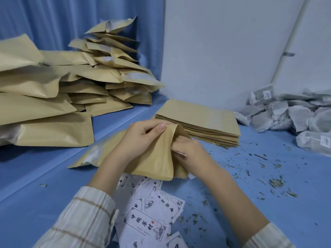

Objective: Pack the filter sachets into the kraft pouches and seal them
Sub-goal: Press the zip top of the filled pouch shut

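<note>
Head camera, looking down at a blue work surface (pixel 268 176): I watch a person hold one kraft pouch (pixel 154 158) just above the surface, in front of a flat stack of empty pouches (pixel 198 120). The left hand (pixel 141 136) pinches the pouch's open lip between thumb and fingers and lifts it. The right hand (pixel 189 149) reaches into the mouth, fingers curled and mostly hidden by the paper; something thin and pale shows at its knuckles, but I cannot tell whether it grips a sachet.

I judge the pouch light and fairly stiff, creasing rather than draping, with a slick lining that glints at its far end. The open lip looks the best place to hold it, one wall per hand, so the mouth stays wide. The filter sachets (pixel 286 115), heaped at the right against the wall, look soft, light and easy to tear.

Filled pouches (pixel 62 86) are piled high at the left against a blue curtain (pixel 71 18). Printed labels (pixel 152 212) lie scattered under the wrists, and dried leaf crumbs (pixel 275 183) litter the surface. A pale wall (pixel 223 51) closes the corner.
</note>
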{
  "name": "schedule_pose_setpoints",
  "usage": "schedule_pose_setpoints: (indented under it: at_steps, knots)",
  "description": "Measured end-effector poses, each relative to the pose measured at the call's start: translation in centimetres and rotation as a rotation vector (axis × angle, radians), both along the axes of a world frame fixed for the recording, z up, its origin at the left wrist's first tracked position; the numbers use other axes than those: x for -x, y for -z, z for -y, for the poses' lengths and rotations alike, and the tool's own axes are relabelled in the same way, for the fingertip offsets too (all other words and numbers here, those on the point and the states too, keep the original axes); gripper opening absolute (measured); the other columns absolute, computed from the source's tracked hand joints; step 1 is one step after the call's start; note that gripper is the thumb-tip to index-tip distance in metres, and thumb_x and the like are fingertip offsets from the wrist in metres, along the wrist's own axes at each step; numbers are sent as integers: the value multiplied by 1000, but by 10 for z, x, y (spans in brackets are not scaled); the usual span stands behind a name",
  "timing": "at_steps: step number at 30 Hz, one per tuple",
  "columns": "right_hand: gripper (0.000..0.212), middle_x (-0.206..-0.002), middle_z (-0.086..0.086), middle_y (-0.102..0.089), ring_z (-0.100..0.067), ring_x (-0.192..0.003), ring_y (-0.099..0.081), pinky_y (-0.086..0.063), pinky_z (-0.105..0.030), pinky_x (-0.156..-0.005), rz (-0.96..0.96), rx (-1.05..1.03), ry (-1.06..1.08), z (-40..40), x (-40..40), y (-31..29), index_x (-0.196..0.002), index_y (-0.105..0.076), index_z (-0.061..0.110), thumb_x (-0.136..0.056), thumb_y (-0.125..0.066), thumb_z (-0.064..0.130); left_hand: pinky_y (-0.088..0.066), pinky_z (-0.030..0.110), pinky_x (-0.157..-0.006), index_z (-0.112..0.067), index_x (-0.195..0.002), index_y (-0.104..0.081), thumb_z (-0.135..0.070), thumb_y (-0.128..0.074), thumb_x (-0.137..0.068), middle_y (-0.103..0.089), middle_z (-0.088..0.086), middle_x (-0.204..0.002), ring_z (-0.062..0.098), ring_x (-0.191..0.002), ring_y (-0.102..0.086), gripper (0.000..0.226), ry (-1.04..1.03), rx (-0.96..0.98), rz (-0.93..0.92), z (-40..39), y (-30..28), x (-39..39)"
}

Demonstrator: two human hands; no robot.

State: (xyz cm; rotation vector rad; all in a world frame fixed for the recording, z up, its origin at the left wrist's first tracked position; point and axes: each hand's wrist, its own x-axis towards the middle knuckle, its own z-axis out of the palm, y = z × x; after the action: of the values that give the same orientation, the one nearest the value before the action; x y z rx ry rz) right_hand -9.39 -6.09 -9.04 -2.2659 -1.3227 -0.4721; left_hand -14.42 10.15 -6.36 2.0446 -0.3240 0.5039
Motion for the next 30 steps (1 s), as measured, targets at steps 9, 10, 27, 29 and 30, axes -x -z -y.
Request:
schedule_pose_setpoints:
  at_steps: [9,10,27,29,30]
  knots:
    - [18,-93,-9,-56,-16,-80,-45,-34,-20,-73,-435,217,100,-7,-6,-57,-94,-57,8,-98,-40,13,-38,5,-83,-27,-106,-67,-25,-49,-93,-69,-24,-102,-11,-101,-58,23,109,118,0,32,-43,2]
    - [22,-83,-3,-51,-14,-74,-43,-34,-17,-68,-442,255,90,-8,-7,-69,-82,-53,11,-99,-39,11,-37,6,-88,-25,-114,-65,-24,-49,-94,-67,-20,-112,-9,-107,-56,25,89,89,20,34,-47,2]
    - [25,-97,11,-60,-13,-95,-52,-42,-27,-83,-18,293,118,20,-25,-196,-110,-64,28,-92,-49,36,-45,7,-69,-37,-90,-67,-43,-66,-75,-69,-26,-85,-9,-82,-62,17,-112,236,222,34,-86,3]
    - [32,-84,13,-64,-7,-79,-54,-39,-23,-69,82,227,115,37,-22,-209,-95,-69,30,-90,-46,51,-47,9,-68,-29,-86,-68,-40,-62,-74,-71,-22,-79,-7,-78,-64,17,-90,312,222,34,-91,2]
    - [47,-75,13,-65,-5,-70,-54,-39,-24,-62,135,200,114,47,-20,-215,-82,-70,29,-87,-39,63,-48,10,-67,-27,-86,-68,-38,-61,-76,-71,-20,-79,-5,-77,-65,16,-82,354,222,34,-93,2]
